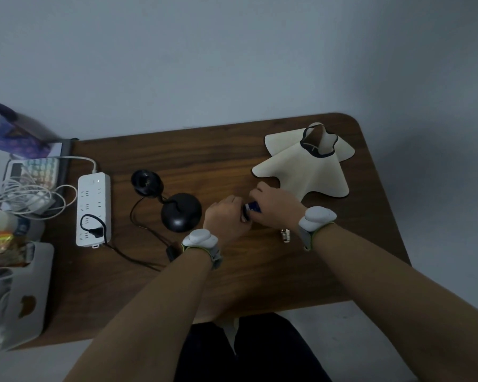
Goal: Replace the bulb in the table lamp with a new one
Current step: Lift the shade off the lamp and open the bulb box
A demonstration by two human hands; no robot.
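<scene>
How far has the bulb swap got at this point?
Done: the lampshade lies off on the table, the lamp socket looks empty, and a bulb lies by the right wrist. In hand: left hand and right hand hold a small blue box. Left: fitting a bulb, then refitting the shade.

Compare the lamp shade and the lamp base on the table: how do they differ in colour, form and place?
The shade is cream with a dark edge; the base is black. The shade spreads wide with wavy lobes; the base is a small round dome with a bent neck ending in the socket. The shade lies to the right of the hands, the base to their left, and a cord runs from it. Both rest on the wooden table, apart from each other and from the hands.
</scene>
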